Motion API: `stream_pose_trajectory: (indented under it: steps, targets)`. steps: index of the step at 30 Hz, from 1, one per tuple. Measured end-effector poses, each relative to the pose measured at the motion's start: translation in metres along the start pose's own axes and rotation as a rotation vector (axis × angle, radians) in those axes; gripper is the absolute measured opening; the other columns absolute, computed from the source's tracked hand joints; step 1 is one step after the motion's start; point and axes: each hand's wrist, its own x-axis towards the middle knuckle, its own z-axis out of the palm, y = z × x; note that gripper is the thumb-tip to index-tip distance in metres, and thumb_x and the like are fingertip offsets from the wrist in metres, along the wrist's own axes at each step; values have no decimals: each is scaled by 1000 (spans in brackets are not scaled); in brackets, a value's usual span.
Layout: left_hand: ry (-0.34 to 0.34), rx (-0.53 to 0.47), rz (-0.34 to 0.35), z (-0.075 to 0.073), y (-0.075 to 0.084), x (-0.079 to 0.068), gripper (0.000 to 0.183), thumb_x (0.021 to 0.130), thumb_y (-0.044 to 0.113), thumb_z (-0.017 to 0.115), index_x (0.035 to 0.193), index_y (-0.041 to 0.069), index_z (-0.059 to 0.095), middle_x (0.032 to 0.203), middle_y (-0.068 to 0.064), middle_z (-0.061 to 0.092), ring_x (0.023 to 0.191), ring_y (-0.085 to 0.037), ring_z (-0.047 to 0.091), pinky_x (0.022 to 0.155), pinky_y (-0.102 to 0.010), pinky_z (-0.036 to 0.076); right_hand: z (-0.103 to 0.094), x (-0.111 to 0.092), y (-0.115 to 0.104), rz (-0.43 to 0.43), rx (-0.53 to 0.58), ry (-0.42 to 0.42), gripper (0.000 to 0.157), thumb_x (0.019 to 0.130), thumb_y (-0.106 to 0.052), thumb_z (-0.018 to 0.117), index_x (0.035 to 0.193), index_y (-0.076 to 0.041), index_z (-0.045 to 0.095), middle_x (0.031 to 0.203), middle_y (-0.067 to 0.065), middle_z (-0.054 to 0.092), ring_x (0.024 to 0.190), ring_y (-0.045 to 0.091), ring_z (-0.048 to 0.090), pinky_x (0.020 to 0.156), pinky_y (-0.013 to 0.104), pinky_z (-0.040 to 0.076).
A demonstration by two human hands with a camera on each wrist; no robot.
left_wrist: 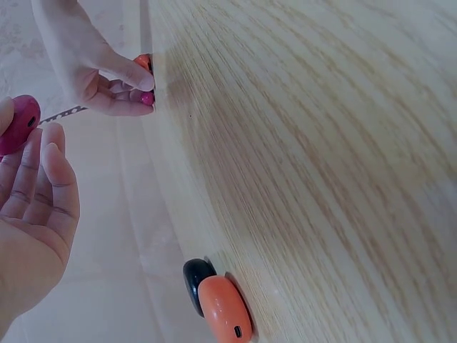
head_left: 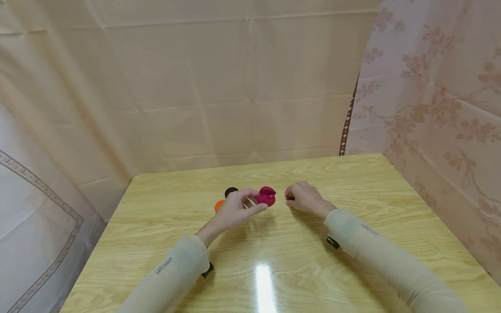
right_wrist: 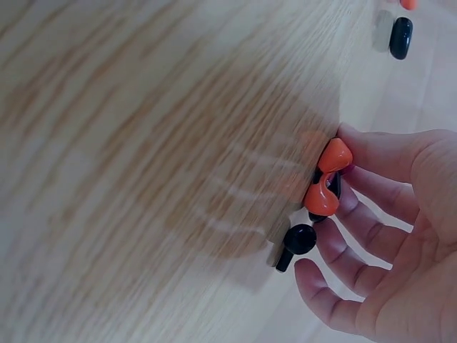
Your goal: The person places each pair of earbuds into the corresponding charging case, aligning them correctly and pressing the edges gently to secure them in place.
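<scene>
A magenta earbud charging case (head_left: 266,196) with its lid raised is held between the thumb and fingers of my left hand (head_left: 231,211), above the table. My right hand (head_left: 307,199) is low at the tabletop, to the right of the case. Its thumb and fingers pinch a small magenta earbud (left_wrist: 147,98), mostly hidden by the fingers in the right wrist view. Right beside those fingertips lie orange earbuds (right_wrist: 323,200) and a black earbud (right_wrist: 298,239) on the table. In the head view these are largely covered by my right hand.
Behind my left hand, an orange case (left_wrist: 226,309) and a black case (left_wrist: 196,282) lie side by side on the wooden table (head_left: 250,261). Beige curtains (head_left: 219,87) hang behind the table's far edge, and a flowered curtain (head_left: 442,95) hangs at the right.
</scene>
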Motion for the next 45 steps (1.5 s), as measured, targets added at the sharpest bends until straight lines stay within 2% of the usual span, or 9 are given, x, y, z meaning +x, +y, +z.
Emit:
stream_pose_trajectory:
  steps: [11, 23, 33, 45]
  targets:
    - [2, 2, -18, 1, 0, -2, 24, 91, 34, 79, 106, 17, 73, 90, 5, 70, 75, -25, 67, 63, -34, 57, 1, 0, -2, 4, 28, -13, 13, 91, -11, 76, 103, -4, 74, 86, 2, 67, 75, 15, 58, 70, 36, 52]
    - [-3, -20, -18, 0, 2, -3, 22, 91, 32, 79, 106, 17, 73, 90, 4, 70, 76, -32, 67, 63, -33, 56, 3, -2, 0, 12, 63, -18, 6, 93, -9, 74, 98, -6, 73, 78, -2, 65, 56, 9, 55, 67, 36, 53]
    - [11, -9, -6, 1, -1, -4, 21, 91, 32, 79, 105, 18, 73, 90, 5, 70, 74, -25, 66, 62, -33, 56, 3, -1, 0, 17, 69, -30, 8, 93, -10, 73, 100, -5, 73, 75, -3, 64, 51, 8, 55, 61, 31, 51]
    - [13, -5, -7, 1, -2, -3, 21, 91, 33, 79, 105, 19, 74, 90, 6, 70, 73, -19, 65, 63, -33, 57, 4, -2, 1, -19, 62, -8, 8, 94, -9, 73, 100, -4, 73, 71, -6, 63, 48, 7, 54, 62, 33, 52]
